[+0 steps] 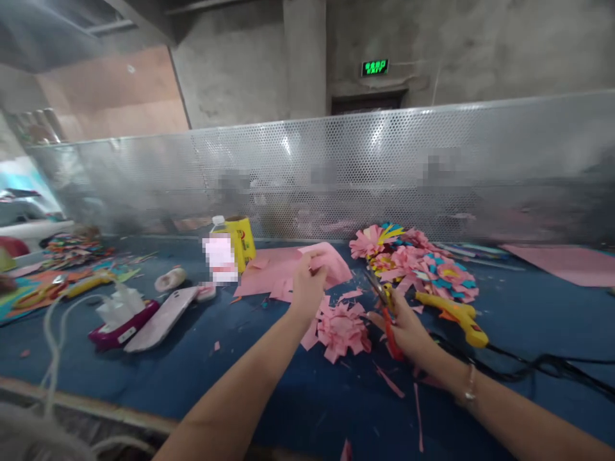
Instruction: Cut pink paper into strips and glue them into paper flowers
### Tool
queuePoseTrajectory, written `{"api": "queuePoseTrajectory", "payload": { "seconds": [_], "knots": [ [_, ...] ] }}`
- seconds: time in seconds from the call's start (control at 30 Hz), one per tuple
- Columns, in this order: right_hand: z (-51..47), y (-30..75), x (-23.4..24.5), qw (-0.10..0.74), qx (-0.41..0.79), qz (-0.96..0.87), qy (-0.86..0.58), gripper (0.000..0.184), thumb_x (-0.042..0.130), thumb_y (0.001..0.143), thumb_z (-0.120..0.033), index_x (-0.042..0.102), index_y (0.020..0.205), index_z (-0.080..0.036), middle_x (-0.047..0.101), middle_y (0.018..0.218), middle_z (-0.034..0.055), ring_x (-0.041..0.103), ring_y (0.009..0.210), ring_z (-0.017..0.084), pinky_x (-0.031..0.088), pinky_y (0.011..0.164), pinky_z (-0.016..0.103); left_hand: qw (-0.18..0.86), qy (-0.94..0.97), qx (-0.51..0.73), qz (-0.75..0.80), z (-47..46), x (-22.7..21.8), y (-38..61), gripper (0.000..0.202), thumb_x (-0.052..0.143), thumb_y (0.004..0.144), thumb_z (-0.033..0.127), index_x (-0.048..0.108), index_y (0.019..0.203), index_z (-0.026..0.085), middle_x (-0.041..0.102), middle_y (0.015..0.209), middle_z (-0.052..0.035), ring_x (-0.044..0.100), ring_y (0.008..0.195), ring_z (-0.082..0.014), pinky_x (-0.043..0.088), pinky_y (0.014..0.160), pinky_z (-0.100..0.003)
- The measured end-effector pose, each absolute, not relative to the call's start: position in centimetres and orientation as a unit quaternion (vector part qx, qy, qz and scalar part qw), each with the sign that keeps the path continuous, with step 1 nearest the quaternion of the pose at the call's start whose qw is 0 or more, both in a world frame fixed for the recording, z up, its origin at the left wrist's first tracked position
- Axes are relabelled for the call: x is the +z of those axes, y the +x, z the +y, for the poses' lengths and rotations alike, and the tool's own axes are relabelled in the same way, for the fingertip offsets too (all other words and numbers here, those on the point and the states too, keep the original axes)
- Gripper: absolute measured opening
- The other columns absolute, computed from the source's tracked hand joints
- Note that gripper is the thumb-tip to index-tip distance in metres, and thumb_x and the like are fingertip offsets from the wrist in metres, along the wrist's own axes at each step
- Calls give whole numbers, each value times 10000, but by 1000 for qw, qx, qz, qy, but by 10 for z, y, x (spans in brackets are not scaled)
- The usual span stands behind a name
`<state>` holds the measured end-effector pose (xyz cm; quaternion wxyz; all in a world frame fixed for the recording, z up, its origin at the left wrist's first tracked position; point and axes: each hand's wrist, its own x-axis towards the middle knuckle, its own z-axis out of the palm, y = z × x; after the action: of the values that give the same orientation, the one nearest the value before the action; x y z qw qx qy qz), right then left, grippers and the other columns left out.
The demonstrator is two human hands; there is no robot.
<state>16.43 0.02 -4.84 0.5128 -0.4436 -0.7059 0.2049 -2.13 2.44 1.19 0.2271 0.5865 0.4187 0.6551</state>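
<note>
My left hand point(307, 282) is closed on the edge of a pink paper sheet point(273, 272) that lies on the blue table. My right hand point(408, 326) grips red-handled scissors point(384, 304), their blades pointing away toward a heap of paper flowers. Between the two hands lies a cut pink paper flower point(342, 330) with loose pink scraps around it.
A pile of pink and multicoloured paper flowers point(418, 259) lies at the back right, with a yellow glue gun point(456, 314) and its black cable beside it. A yellow bottle point(240, 240), a phone point(163, 317) and a tissue pack point(120, 317) sit to the left. A perforated metal screen point(336, 173) backs the table.
</note>
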Motion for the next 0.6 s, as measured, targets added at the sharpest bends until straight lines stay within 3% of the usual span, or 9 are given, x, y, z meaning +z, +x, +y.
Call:
{"api": "queuePoseTrajectory", "payload": {
  "seconds": [0.2,0.33,0.47,0.6],
  "knots": [
    [1,168,-44,542,278,-671,-423,405,614,625,-450,408,883,-214,423,682,-10,470,705,165,434,628,309,206,604,648,416,29,14,-22,265,495,667,94,591,899,179,603,942,-28,531,849,-116,402,783,-256],
    [3,172,-48,517,234,-689,-450,382,613,619,-451,408,833,-209,428,730,8,453,689,162,427,598,305,246,613,622,422,33,8,-17,261,511,643,81,602,869,174,612,891,-19,533,756,-101,409,709,-234],
    [5,173,-50,480,177,-733,-447,324,579,658,-415,408,833,-202,453,795,35,466,745,183,425,663,332,274,610,625,403,36,1,-14,245,524,632,87,612,842,177,616,867,-15,536,727,-97,416,681,-224],
    [8,170,-53,469,165,-742,-449,334,556,669,-400,401,885,-197,461,830,48,470,758,194,422,674,354,291,594,652,372,28,4,-13,314,538,633,99,598,930,181,612,871,-22,549,748,-103,435,689,-224]
  ]
}}
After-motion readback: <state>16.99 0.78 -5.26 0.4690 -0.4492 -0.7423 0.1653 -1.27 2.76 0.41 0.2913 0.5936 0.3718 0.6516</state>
